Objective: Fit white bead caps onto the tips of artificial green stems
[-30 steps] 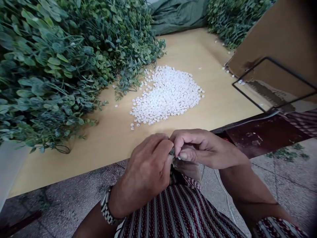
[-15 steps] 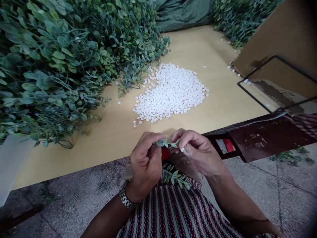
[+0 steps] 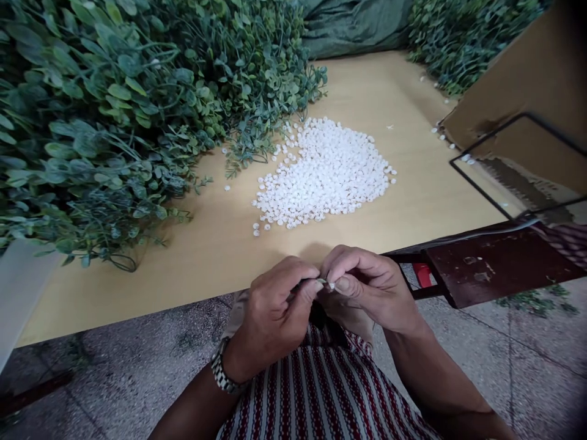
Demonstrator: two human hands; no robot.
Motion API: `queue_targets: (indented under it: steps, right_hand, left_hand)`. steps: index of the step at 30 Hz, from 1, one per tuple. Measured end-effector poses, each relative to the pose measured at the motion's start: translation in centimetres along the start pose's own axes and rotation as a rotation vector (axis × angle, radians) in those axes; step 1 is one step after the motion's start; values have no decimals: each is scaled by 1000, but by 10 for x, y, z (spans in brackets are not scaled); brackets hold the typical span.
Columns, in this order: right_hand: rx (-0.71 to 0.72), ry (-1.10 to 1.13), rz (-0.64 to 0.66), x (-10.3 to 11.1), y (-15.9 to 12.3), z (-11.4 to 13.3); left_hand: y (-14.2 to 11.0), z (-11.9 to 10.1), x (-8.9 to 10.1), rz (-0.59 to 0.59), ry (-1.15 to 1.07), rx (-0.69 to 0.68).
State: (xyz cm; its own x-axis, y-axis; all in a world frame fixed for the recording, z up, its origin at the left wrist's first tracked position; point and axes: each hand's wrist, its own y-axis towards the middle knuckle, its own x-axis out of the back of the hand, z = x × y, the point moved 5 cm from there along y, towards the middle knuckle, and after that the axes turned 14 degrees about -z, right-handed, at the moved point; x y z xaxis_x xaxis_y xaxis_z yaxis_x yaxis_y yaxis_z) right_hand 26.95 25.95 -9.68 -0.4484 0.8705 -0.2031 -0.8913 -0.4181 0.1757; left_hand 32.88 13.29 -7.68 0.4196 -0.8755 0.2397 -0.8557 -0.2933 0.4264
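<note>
Head view: pinches green stem [image 3: 322,282] in left grip [image 3: 280,313], white piece [image 3: 332,285] in right grip [image 3: 376,294], by the bench [image 3: 197,272].

Light cool, diffuse, middling. Beyond the grip, the white pile [image 3: 325,174] is rendered brightest, its centre nearly washed out. A soft shadow is cast on the tabletop [image 3: 220,263] just past the left hand [image 3: 282,308] and right hand [image 3: 373,290]. Between them, the white piece [image 3: 332,285] is too softly resolved for detail. Below the grip, the floor [image 3: 137,363] is dimly lit; far right, the cardboard [image 3: 536,91] is lost into dark vignetting.
</note>
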Motion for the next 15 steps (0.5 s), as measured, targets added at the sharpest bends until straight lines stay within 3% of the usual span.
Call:
queue_targets:
  steps: [4,7,15]
  right_hand:
    - [-64,147,-99,2,1,-9]
    - [-108,169,-119,0,0,-16]
    - [-192,230,-179,-4,2,-21]
  left_hand:
    - [-6,15,3,-39,-137,228]
    - [-10,20,2,-36,-220,309]
    - [-5,12,-3,-16,-146,207]
